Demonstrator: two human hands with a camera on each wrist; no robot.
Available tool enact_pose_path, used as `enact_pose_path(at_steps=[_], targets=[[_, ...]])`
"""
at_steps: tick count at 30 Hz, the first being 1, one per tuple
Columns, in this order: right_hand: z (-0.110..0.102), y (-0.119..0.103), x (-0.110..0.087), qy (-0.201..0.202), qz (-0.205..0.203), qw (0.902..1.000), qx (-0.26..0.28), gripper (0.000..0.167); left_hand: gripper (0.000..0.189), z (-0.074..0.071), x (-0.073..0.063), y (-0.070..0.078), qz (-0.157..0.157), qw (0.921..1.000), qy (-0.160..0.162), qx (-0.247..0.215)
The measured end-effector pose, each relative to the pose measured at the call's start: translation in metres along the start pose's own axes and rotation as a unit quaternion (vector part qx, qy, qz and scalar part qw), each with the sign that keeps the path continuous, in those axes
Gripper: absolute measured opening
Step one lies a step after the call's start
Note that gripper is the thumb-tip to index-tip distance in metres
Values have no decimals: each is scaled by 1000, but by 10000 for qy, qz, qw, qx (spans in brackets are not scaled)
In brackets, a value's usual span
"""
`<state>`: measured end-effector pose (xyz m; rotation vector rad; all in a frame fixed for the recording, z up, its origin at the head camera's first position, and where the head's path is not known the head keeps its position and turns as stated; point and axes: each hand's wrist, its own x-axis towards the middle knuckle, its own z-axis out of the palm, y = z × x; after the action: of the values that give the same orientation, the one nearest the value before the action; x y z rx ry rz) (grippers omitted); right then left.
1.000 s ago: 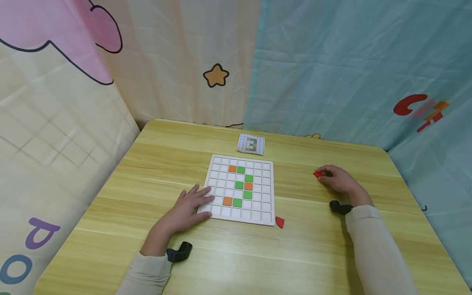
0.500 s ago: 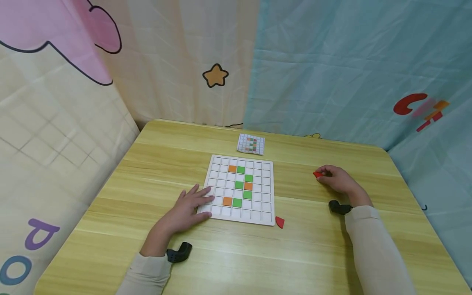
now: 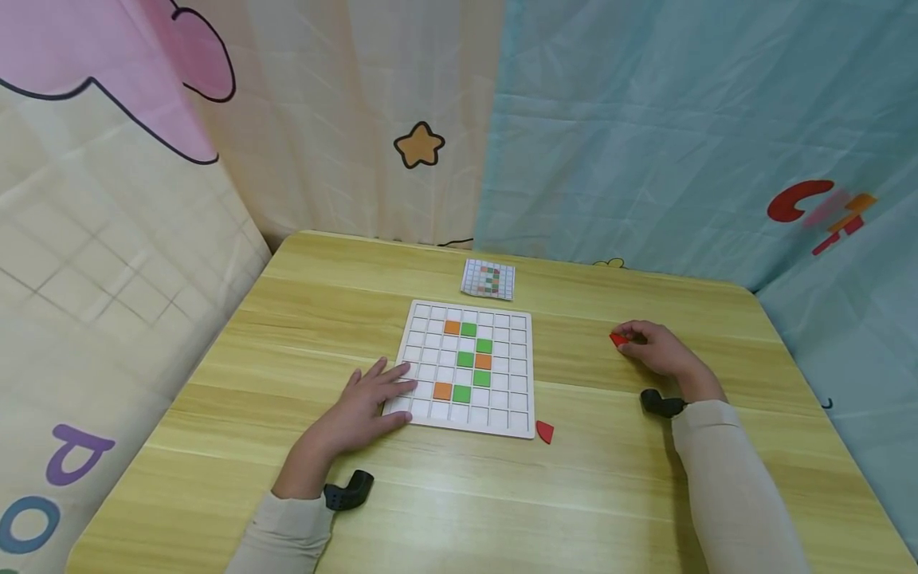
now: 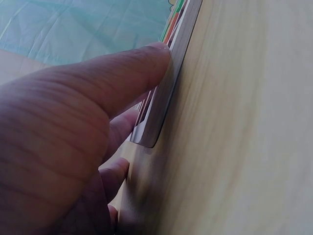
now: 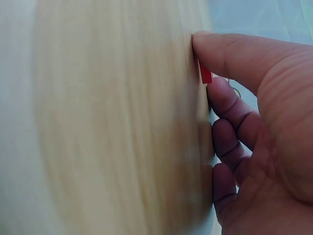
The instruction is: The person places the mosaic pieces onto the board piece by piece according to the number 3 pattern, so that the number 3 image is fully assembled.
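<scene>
A white grid board lies flat on the table, with several green and orange square tiles set in its cells. My left hand rests on the board's near left corner, fingers spread; in the left wrist view the thumb touches the board's edge. Off to the right, my right hand pinches a small red piece at the tabletop. Thumb and index finger cover most of that piece in the right wrist view, where a red sliver shows. Another red piece, like a quarter circle, lies beside the board's near right corner.
A small printed card with a coloured grid pattern lies behind the board. The wooden table has its far edge close to hanging curtains. A black band device is on each wrist.
</scene>
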<state>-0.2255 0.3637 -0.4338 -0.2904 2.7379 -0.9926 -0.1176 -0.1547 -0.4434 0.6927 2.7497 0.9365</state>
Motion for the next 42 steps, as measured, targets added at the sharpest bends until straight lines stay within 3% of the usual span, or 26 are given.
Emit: enact_pose_path(at_steps=[13,33,42], targets=[[0,1,1,-32,-56,10000,35,38,53,0,0,0,-28,10000,-18,-4],[2,-6,0,104,-191,9995,-225,31,52,1,1,-2,14,10000,-9,-12],[1,-14,-1,119,47,9997,-206,30,53,1,1,-3,0,10000,-20,39]])
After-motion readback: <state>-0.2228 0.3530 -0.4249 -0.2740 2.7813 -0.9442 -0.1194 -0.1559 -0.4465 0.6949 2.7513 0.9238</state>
